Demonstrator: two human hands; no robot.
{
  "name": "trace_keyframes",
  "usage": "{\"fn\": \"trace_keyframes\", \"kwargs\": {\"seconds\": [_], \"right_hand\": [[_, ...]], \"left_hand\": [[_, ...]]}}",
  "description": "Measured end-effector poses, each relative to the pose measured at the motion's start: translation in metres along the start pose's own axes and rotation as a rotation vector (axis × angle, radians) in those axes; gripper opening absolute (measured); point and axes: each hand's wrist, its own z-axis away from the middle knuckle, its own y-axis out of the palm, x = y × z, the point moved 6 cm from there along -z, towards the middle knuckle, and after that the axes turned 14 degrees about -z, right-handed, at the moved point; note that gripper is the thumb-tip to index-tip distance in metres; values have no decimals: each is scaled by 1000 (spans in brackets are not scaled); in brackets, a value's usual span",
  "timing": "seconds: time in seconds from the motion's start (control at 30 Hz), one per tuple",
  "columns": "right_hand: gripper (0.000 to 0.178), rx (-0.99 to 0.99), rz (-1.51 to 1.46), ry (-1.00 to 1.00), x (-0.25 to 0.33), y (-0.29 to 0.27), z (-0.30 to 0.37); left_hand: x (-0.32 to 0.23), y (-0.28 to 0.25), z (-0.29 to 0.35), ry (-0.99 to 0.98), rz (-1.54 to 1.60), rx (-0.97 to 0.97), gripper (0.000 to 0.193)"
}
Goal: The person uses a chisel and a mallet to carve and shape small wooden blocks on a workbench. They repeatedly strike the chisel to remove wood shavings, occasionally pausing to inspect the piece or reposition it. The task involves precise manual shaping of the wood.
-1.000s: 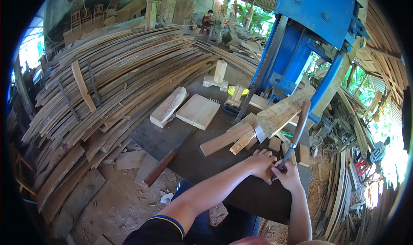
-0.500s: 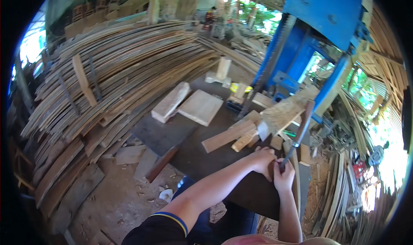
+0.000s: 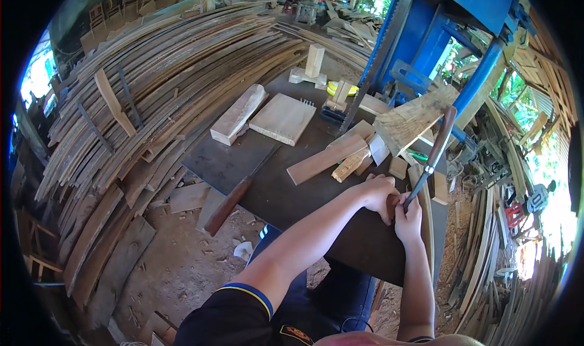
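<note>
Right hand (image 3: 409,217) at near right of dark table (image 3: 286,206), fingers clamped on lower metal part of wooden-handled tool (image 3: 429,168), with handle tilted up toward far right; left hand (image 3: 380,194) just left, fingers curled close to right hand, hold on tool's lower end impossible to tell; beyond both hands, loose wood strips (image 3: 325,159) and slanted rough board (image 3: 413,121); at far left of table, pale block (image 3: 238,115) beside flat board (image 3: 283,121) with row of thin pins; at far right, tall blue machine (image 3: 420,51).

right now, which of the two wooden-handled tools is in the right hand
The metal-shafted tool, slanting upward from the right hand; the other tool lies unheld, jutting past the table.
</note>
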Motion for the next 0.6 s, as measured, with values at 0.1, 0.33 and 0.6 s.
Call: {"fn": "trace_keyframes", "kwargs": {"seconds": [0.1, 0.33, 0.6], "right_hand": [[8, 45, 12, 21, 2, -4, -3], [4, 43, -29, 30, -6, -12, -9], [7, -54, 65, 141, 3, -31, -5]], "left_hand": [[-1, -3, -6, 19, -22, 58, 63], [15, -10, 8, 35, -79, 60, 80], [10, 2, -1, -25, 2, 86, 91]]}}
